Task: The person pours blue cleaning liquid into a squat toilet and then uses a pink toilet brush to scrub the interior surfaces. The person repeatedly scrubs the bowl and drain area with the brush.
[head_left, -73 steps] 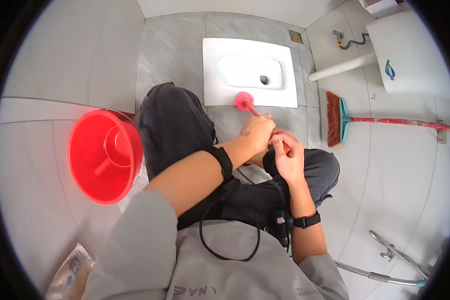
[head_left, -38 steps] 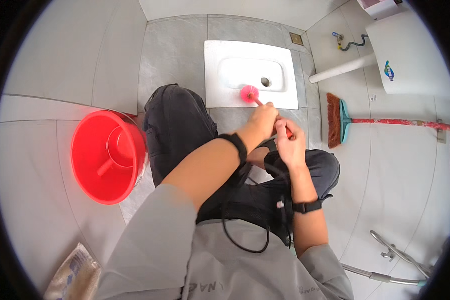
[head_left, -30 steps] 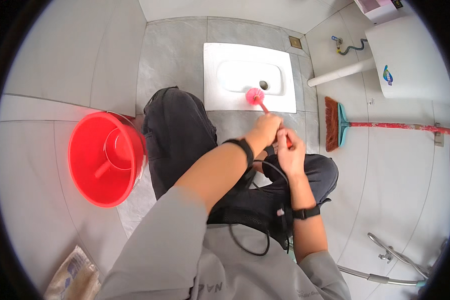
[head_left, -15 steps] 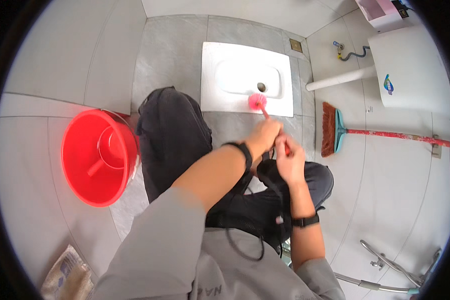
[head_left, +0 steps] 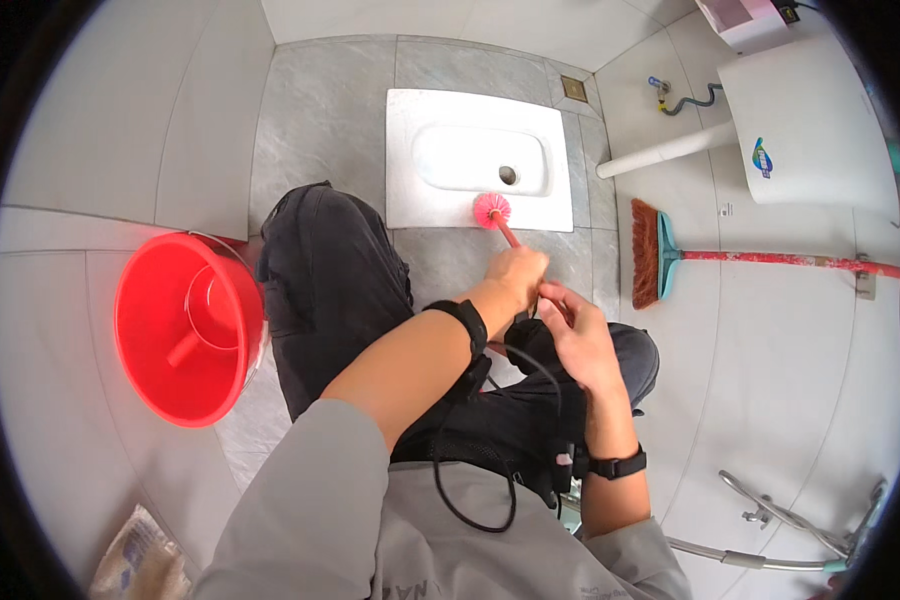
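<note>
My left hand (head_left: 517, 277) is closed around the red handle of a toilet brush (head_left: 492, 210). The brush's round pink bristle head is over the near rim of a white squat toilet (head_left: 440, 212), below and left of its drain hole. Just beside the left hand is my right hand (head_left: 578, 340), its thumb and fingers apart, fingertips close to the left hand's heel. Nothing shows in the right hand. The brush handle's lower end is hidden by my hands. Black bands circle both wrists, and a black cable hangs between my arms.
A red bucket (head_left: 130, 350) with a red dipper (head_left: 192, 342) in it stands at left. On the right, a broom (head_left: 652, 255) with a red pole is by the wall, below a white cistern (head_left: 820, 130) and its pipe (head_left: 670, 148). A sack (head_left: 140, 560) lies lower left.
My right hand has loosened from the brush handle and its fingers have spread. The brush head stays near the toilet's near rim. The whole view has shifted slightly.
</note>
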Demonstrator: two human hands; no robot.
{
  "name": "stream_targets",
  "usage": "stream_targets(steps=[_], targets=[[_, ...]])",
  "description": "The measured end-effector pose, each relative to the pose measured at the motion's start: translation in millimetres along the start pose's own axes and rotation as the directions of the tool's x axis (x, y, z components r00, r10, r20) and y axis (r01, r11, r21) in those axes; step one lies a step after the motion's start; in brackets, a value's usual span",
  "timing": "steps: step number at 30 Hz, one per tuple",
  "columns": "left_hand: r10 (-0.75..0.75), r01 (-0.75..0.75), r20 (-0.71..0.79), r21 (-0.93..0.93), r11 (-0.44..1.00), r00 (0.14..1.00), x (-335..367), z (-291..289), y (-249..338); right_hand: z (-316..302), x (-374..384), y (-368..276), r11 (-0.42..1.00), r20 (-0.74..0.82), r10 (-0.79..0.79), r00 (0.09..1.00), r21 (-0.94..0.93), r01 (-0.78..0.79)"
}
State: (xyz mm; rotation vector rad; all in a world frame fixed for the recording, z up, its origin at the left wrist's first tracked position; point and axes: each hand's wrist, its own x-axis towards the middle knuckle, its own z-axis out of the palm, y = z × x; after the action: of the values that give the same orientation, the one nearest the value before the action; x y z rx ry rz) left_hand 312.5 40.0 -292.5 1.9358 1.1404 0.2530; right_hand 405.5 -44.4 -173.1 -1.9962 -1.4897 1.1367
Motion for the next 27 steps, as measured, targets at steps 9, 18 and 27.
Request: stream_targets(steps=[9,18,27], targets=[[0.05,-0.052,0.023,0.111,0.992,0.999,5.1,15.3,-3.8,-1.4,6.7,9.9,0.749,0.13,0.094,0.987,-0.663,0.016],[-0.231,-0.198,-0.324,-0.876,0.441,0.917,41.5,-216.5,-56.5,0.6,26.3,34.5,0.616,0.055,0.166,0.985,-0.785,-0.059],[-0.243,-0.17,-0.277,-0.907,0.385,0.93,41.8,-247.7,-54.4,-14.9,35.9,51.6,0.668,0.059,0.16,0.985,-0.742,-0.064]])
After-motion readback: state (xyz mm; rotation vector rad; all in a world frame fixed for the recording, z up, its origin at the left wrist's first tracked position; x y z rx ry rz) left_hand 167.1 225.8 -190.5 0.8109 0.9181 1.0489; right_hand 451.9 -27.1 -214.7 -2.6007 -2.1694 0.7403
